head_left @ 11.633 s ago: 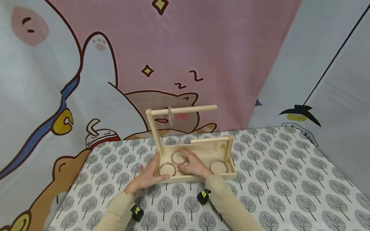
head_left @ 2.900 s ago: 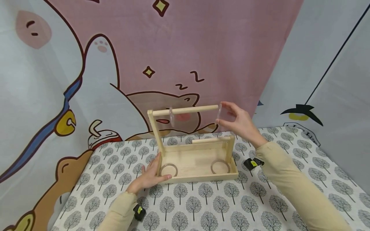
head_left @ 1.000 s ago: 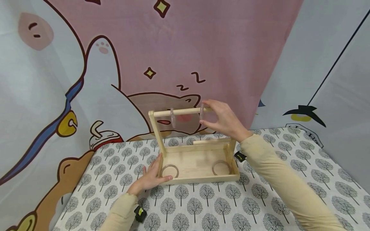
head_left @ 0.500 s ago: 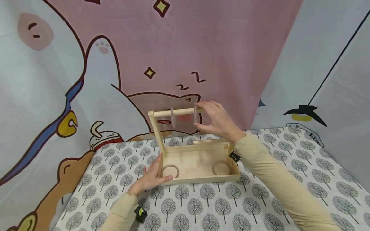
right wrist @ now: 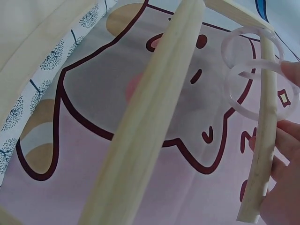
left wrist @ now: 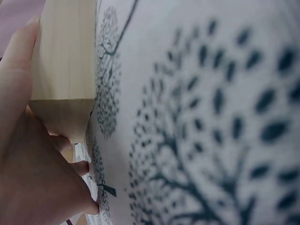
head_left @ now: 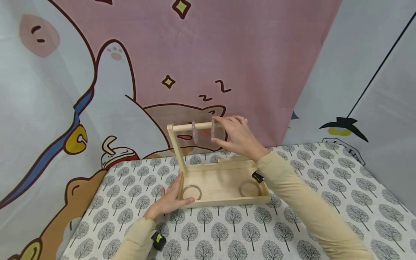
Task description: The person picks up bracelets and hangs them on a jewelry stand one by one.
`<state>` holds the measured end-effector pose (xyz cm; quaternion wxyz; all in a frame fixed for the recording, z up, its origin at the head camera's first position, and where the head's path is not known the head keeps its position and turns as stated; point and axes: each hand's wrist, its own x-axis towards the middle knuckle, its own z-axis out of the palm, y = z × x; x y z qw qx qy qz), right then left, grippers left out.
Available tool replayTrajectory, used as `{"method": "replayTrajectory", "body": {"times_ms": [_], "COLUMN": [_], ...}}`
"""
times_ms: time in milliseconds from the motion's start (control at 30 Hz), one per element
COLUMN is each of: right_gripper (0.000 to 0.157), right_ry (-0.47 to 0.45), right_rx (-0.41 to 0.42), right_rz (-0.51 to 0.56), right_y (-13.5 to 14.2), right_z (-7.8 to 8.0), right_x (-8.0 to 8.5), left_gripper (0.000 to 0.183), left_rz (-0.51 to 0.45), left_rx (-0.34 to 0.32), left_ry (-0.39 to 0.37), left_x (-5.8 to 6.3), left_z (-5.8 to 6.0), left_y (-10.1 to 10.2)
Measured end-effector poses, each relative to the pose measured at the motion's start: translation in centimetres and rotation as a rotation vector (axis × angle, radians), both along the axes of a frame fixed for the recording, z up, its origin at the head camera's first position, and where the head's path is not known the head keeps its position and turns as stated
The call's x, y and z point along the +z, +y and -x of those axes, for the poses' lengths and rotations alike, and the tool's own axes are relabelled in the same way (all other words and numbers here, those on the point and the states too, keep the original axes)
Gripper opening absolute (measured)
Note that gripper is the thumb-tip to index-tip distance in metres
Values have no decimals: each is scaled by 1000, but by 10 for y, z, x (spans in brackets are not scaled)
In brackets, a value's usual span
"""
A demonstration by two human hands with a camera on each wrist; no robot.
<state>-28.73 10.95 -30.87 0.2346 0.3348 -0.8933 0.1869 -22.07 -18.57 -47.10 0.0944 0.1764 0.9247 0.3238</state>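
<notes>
A wooden bangle stand [head_left: 221, 178] has a shallow tray and two rods. My left hand [head_left: 169, 200] grips its front left corner, thumb along the front wall and fingers at the end; the left wrist view shows the hand [left wrist: 42, 164] around that corner. My right hand [head_left: 238, 137] pinches a translucent bangle [head_left: 213, 129] between thumb and fingers, with the upper rod [head_left: 182, 128] passing through it. To its left another bangle [head_left: 194, 135] hangs on the same rod. The right wrist view shows the held bangle [right wrist: 228, 96] just apart from the hanging one [right wrist: 224, 51].
Two bangles lie flat in the tray, one on the left [head_left: 191, 186] and one on the right [head_left: 249, 181]. The lower rod [head_left: 227, 159], partly behind my right arm, runs along the tray's back. Tree-patterned cloth [head_left: 208, 231] covers the table; a cartoon curtain [head_left: 260, 54] hangs behind.
The right hand took a bangle from the tray, brought it to the upper rod's free right end, and has slid it leftward along the rod. The left hand stays on the stand.
</notes>
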Motion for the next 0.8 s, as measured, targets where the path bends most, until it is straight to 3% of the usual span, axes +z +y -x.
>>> {"method": "replayTrajectory", "body": {"times_ms": [800], "right_gripper": [71], "right_ry": [-8], "right_rx": [-29], "right_rz": [-64], "right_y": [-3], "right_z": [4], "right_x": [-4], "left_gripper": [109], "left_rz": [4], "left_rx": [4], "left_ry": [-2], "left_x": [0], "left_z": [1], "left_y": [0]}}
